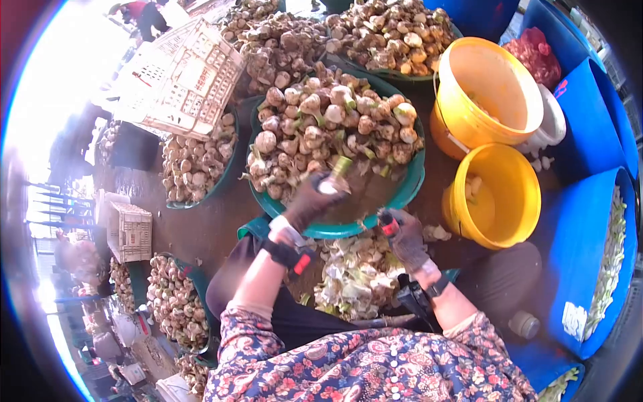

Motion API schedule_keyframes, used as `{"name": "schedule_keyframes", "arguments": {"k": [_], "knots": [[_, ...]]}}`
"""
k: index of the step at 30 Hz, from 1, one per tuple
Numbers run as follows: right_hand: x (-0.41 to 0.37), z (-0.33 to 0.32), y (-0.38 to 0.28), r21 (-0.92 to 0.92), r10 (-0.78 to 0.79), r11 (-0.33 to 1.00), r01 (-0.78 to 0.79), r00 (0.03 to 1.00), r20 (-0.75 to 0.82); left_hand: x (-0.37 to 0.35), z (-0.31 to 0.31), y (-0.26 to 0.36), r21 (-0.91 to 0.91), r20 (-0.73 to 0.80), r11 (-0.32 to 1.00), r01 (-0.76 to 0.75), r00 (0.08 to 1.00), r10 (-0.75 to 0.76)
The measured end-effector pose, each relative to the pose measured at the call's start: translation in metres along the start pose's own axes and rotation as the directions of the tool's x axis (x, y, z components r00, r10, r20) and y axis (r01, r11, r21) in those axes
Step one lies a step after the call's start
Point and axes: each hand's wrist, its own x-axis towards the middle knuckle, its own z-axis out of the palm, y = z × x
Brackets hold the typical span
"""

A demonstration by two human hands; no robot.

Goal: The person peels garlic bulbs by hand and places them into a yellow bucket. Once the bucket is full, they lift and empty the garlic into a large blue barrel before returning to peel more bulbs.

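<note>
My left hand (pixel 315 201), in a dark glove, is closed around a pale bulb with a green stem (pixel 340 169) over the front of a green tub (pixel 418 175). Bulbs with brownish skins (pixel 311 127) fill the back and left of that tub. Just right of the tub's front rim, my right hand (pixel 406 240), also gloved, grips a small tool with a red and black handle (pixel 387 222); its blade cannot be made out. Below and between the hands lies a pile of pale peelings (pixel 355 275).
Two yellow buckets (pixel 492 87) (pixel 499 194) stand at the right, beside blue containers (pixel 556 268). A white crate (pixel 194 80) rests on bulbs at the upper left. More full tubs stand behind and left. A person (pixel 139 17) is at the far upper left.
</note>
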Motion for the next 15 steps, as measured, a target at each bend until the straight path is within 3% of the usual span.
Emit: {"name": "schedule_keyframes", "arguments": {"k": [1, 4, 6, 8, 9, 11, 12, 13, 14, 15], "knots": [[-0.001, 0.002, -0.003, -0.028, -0.056, 0.998, 0.054, 0.997, -0.044, -0.017, 0.025, -0.007, 0.071, 0.007, 0.969, -0.237, 0.971, 0.238], [-0.01, -0.009, -0.021, -0.231, 0.149, 0.962, -0.149, 0.989, -0.016, -0.07, 0.078, 0.008, 0.232, 0.014, 0.877, -0.421, 0.903, 0.43], [-0.013, -0.02, -0.026, -0.242, 0.187, 0.954, -0.179, 0.982, 0.012, -0.082, 0.092, 0.004, 0.423, -0.052, 0.783, -0.456, 0.851, 0.523], [-0.018, -0.027, -0.036, -0.264, 0.279, 0.932, -0.25, 0.957, 0.079, -0.092, 0.095, 0.005, 0.451, -0.034, 0.778, -0.436, 0.863, 0.503], [-0.021, -0.028, -0.036, -0.249, 0.252, 0.942, -0.225, 0.964, 0.081, -0.095, 0.095, 0.006, 0.469, -0.03, 0.774, -0.425, 0.869, 0.495], [-0.028, -0.029, -0.035, -0.219, 0.203, 0.959, -0.181, 0.975, 0.086, -0.096, 0.091, 0.005, 0.445, 0.014, 0.78, -0.439, 0.875, 0.485], [-0.03, -0.032, -0.035, -0.074, 0.238, 0.971, -0.229, 0.959, 0.155, -0.093, 0.088, 0.001, 0.433, 0.037, 0.784, -0.445, 0.878, 0.478], [-0.031, -0.036, -0.034, 0.07, 0.26, 0.957, -0.283, 0.938, 0.23, -0.081, 0.085, -0.021, 0.308, 0.104, 0.817, -0.487, 0.871, 0.48], [-0.032, -0.041, -0.032, 0.208, 0.268, 0.917, -0.339, 0.913, 0.307, -0.086, 0.082, -0.017, 0.085, 0.126, 0.937, -0.338, 0.937, 0.327], [-0.031, -0.046, -0.022, 0.384, 0.387, 0.704, -0.598, 0.776, 0.498, -0.093, 0.077, -0.009, -0.133, 0.182, 0.979, -0.155, 0.967, 0.178]]}}
